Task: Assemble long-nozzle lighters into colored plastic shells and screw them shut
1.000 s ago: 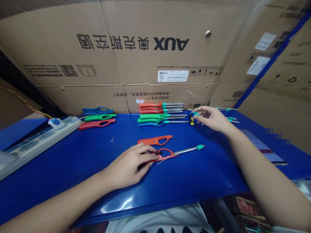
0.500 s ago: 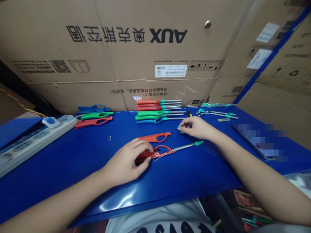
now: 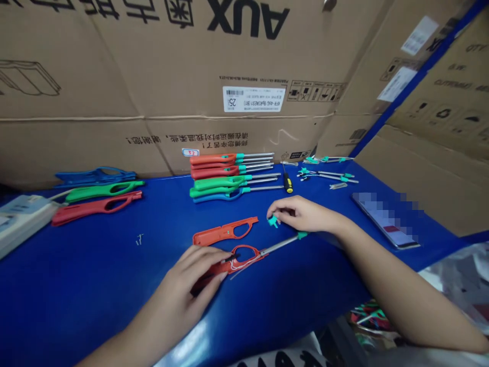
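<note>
My left hand [image 3: 187,290] is closed round the handle of an opened orange stick lighter [image 3: 244,251] lying on the blue table. White wires and a thin tube show in the lighter's frame, and its metal barrel points right, with a green sleeve [image 3: 302,235] near the tip. Between its fingertips my right hand [image 3: 296,211] pinches a small green plastic trigger [image 3: 273,221], just above the barrel. The loose orange half shell [image 3: 214,234] lies behind the lighter, inner side up, touching neither hand.
Several assembled lighters [image 3: 217,181] are stacked at the back, beside a screwdriver [image 3: 288,182]. Barrels with green parts [image 3: 336,176] and a phone [image 3: 385,221] lie right. Coloured shells [image 3: 99,204], small screws [image 3: 139,239] and a power strip [image 3: 26,219] are left. A cardboard wall [image 3: 171,102] stands behind.
The view has shifted to the right and closer. My right hand has moved slightly nearer the barrel, and the green trigger shows more fully. My left hand stays on the lighter.
</note>
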Demonstrator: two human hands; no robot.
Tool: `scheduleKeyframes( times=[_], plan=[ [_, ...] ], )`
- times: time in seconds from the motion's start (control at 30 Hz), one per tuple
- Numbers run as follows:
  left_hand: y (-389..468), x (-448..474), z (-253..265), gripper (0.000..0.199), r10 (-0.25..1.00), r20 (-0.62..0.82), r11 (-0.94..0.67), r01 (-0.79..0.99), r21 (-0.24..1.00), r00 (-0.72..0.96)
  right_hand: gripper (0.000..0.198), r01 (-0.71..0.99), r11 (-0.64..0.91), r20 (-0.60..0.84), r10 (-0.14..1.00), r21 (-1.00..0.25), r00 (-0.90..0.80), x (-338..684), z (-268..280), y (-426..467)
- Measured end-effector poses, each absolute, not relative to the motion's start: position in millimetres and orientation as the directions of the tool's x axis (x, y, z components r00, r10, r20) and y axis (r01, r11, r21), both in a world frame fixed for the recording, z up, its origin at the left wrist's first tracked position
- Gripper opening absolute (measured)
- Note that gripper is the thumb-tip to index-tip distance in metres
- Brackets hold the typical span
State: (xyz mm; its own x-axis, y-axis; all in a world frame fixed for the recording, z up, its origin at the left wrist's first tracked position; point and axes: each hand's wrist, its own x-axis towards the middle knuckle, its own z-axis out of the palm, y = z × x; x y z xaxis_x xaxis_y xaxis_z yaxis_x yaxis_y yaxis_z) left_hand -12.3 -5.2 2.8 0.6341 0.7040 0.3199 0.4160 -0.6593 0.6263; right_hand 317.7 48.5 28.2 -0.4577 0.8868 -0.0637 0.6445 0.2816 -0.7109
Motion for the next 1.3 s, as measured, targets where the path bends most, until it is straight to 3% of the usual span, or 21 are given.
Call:
scheduleKeyframes(
  times=[0.13,0.43,0.63,0.77,1.1,1.3],
  plan=[
    [-5.9,-10.1,3.2,0.028,0.732,0.291,-0.61,0.402,0.683,0.617,0.024,0.64,0.404,-0.009,0.841,-0.653,-0.54,322.2,33.5,48.7],
    [-7.9,-8.2,5.6,0.031,0.724,0.291,-0.611,0.385,0.691,0.626,0.017,0.622,0.437,0.008,0.822,-0.65,-0.569,323.5,25.6,50.0],
    [-10.7,-6.3,4.3,0.027,0.761,0.308,-0.602,0.443,0.664,0.571,0.025,0.645,0.481,0.028,0.813,-0.593,-0.581,317.5,30.9,45.8],
    [-8.9,-8.4,3.0,0.03,0.72,0.329,-0.65,0.43,0.626,0.611,0.034,0.659,0.502,0.023,0.805,-0.56,-0.593,310.9,33.8,43.9],
    [-5.2,-11.2,5.0,0.026,0.66,0.354,-0.715,0.41,0.567,0.662,0.023,0.552,0.599,0.129,0.736,-0.58,-0.664,280.0,41.7,25.0],
    [-10.5,-10.8,9.2,0.024,0.652,0.348,-0.737,0.455,0.5,0.673,0.014,0.582,0.699,0.037,0.652,-0.416,-0.757,254.9,49.3,17.1]
  ],
)
